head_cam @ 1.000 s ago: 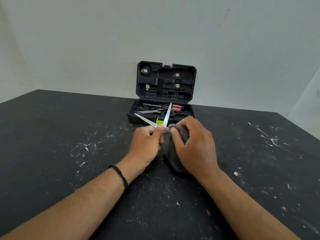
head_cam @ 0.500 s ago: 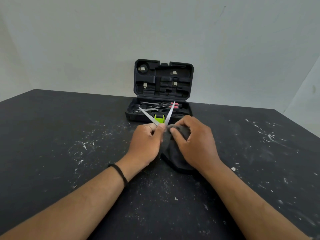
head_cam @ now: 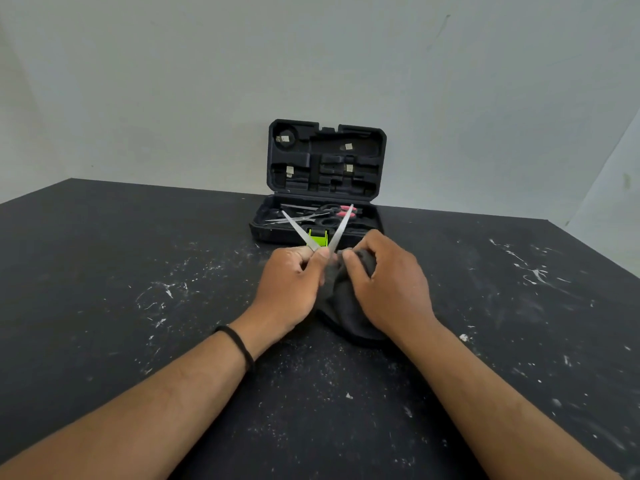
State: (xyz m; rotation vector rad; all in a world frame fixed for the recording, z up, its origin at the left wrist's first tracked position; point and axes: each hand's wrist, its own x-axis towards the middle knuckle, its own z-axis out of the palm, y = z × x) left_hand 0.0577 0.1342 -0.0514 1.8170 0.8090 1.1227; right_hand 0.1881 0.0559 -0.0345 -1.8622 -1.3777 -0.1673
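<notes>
Place: a plain workshop corner, by the look of it.
Bench: black table (head_cam: 104, 237), scuffed, with white flecks (head_cam: 530, 271) at 3 and 9 o'clock.
Kit: open tool case (head_cam: 327, 161) at 12 o'clock, tools (head_cam: 311, 216) lying in its tray.
Backdrop: bare pale wall (head_cam: 173, 81) behind.

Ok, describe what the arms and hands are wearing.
Both forearms are bare, no sleeves in view. The left hand and right hand wear no gloves. A thin black band circles the left wrist; the right wrist is bare.
</notes>
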